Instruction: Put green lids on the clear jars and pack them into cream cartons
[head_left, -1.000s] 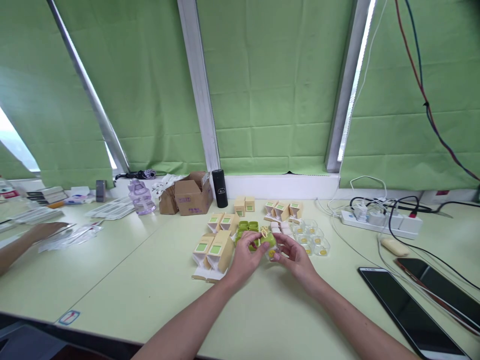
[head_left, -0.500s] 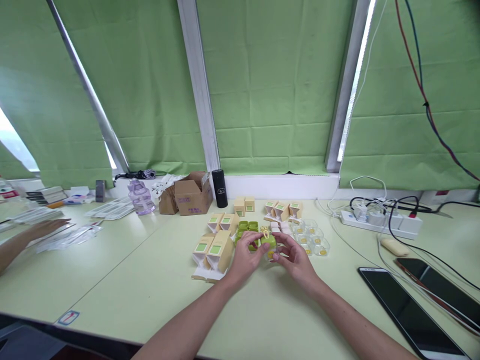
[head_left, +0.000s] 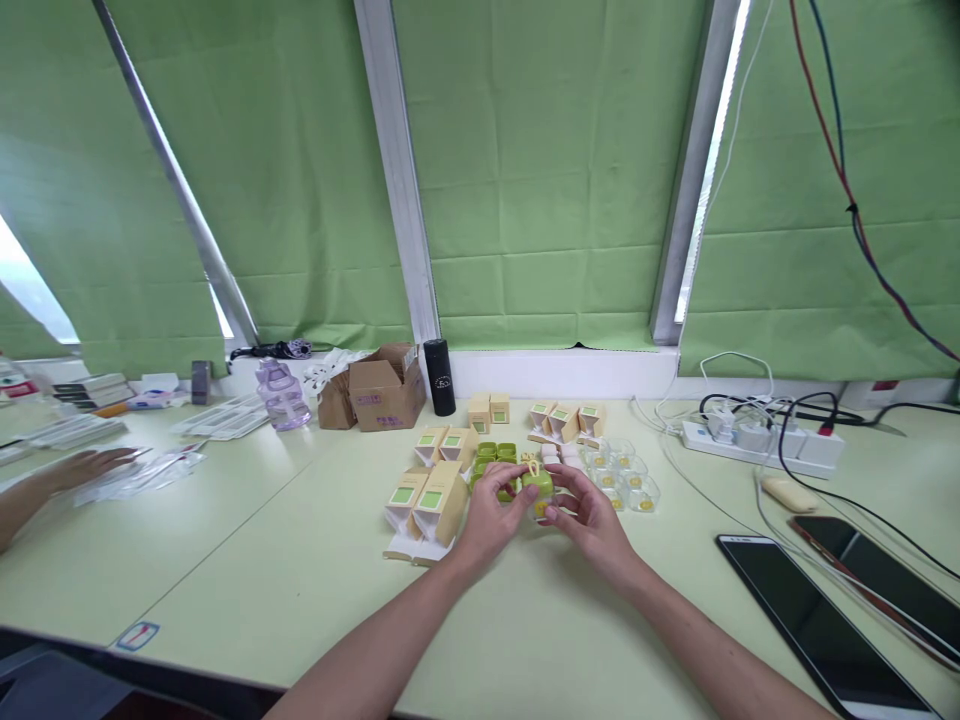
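Between both hands is a small container (head_left: 538, 486) with a green cap, a yellow loop on top and a clear lower part showing yellow inside. The fingers of my left hand (head_left: 493, 512) close on its left side. My right hand (head_left: 591, 512) grips it from the right, thumb low on the clear part. Just behind lie green caps (head_left: 496, 452), partly hidden by my left hand, and small white pieces (head_left: 561, 453). To the right stand several clear cups (head_left: 622, 470) with yellow centres. Cream cardboard boxes (head_left: 440, 500) with green labels stand left of my left hand.
More cream boxes (head_left: 564, 422) stand farther back. A brown carton (head_left: 386, 390), a black cylinder (head_left: 439, 378) and a purple bottle (head_left: 282, 396) line the back. Phones (head_left: 817, 620) and a power strip (head_left: 765, 447) are at right. At far left, another person's hand (head_left: 94, 466) touches plastic bags (head_left: 142, 474).
My hands and the green-capped container stay almost in place. The other person's hand at far left has shifted slightly over the plastic bags.
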